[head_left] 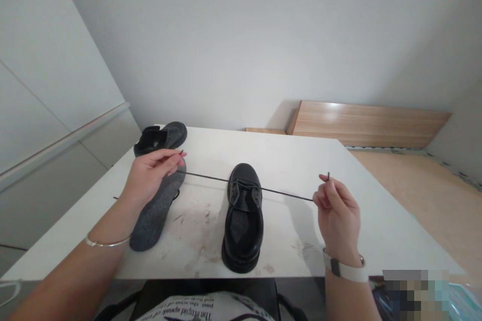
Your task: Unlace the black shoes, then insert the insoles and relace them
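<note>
A black shoe (244, 220) stands on the white table with its toe pointing away from me. From its lace holes a thin dark shoelace (286, 193) stretches out tight to both sides. My left hand (152, 170) pinches one end of the lace, above a grey insole (152, 220) that lies left of the shoe. To the right, my right hand (337, 205) is closed on the other end, whose tip sticks up past the fingers. The hands are held wide apart, and neither touches the shoe itself.
Another black shoe (175, 134) sits at the table's far left corner. Brownish smudges mark the white table (203, 256) around the near shoe. Behind it rises a grey wall (241, 50), with a wooden headboard (369, 123) and a bare bed board (395, 175) at right.
</note>
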`<state>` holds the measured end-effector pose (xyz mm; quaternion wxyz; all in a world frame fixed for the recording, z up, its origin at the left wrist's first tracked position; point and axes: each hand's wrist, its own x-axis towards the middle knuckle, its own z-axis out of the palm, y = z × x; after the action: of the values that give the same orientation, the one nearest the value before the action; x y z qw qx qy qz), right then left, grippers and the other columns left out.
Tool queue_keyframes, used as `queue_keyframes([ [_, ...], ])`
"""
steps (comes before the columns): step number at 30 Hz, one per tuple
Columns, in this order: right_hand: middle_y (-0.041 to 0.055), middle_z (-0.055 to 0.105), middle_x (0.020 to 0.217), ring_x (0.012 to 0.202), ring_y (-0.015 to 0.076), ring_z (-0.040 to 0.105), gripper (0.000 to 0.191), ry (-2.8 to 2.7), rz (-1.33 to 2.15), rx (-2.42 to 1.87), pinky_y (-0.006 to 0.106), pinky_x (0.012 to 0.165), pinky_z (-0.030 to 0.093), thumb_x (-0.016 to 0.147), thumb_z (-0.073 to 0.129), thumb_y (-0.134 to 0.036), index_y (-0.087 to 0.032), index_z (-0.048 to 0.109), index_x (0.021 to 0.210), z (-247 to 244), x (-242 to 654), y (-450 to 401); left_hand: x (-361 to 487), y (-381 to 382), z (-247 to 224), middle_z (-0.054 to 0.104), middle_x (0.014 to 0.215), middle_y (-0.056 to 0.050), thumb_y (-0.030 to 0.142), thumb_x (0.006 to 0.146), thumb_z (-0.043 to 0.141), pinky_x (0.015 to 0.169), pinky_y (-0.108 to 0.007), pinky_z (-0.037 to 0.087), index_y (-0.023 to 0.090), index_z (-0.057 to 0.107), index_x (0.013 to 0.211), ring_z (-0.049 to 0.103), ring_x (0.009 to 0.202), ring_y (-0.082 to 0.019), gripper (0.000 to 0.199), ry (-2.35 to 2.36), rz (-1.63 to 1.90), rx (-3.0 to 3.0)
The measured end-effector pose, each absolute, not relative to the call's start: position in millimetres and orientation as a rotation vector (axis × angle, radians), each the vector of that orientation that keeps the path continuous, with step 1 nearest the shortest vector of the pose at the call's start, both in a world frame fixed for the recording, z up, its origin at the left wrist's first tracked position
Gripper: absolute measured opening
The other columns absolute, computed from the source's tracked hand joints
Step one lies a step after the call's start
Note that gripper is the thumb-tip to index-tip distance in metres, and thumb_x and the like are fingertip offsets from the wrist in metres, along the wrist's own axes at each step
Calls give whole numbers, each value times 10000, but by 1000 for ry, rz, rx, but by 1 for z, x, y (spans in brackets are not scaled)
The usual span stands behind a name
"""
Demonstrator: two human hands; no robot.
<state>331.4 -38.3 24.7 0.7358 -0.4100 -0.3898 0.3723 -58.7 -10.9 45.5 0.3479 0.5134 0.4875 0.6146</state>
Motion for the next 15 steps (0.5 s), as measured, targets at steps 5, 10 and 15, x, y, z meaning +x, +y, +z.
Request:
queue_keyframes([
  [5, 57, 689, 893, 762, 158, 556, 151, -1391, 712, -1122, 281, 612, 411, 858, 722, -349, -218, 763, 921, 16, 320, -45, -36, -23, 55, 765, 867, -60, 409, 836, 699, 752, -289, 544, 195, 763, 933, 689, 805, -193, 244, 1447, 1231, 1794],
  [10, 40, 658, 830, 643, 138, 495, 123, -1750, 647, -1137, 283, 559, 385, 914, 651, -298, -208, 735, 910, 20, 299, -51, -4, -31, 59, 751, 866, -47, 326, 930, 574, 636, -235, 478, 190, 754, 917, 640, 706, -144, 226, 1328, 893, 2241],
  [15, 32, 641, 832, 654, 141, 500, 117, -1866, 546, -1154, 285, 592, 406, 930, 598, -219, -202, 712, 920, 23, 282, -51, 15, -29, 51, 738, 905, -69, 233, 948, 539, 685, -236, 491, 171, 734, 931, 653, 764, -146, 206, 1198, 814, 2431],
])
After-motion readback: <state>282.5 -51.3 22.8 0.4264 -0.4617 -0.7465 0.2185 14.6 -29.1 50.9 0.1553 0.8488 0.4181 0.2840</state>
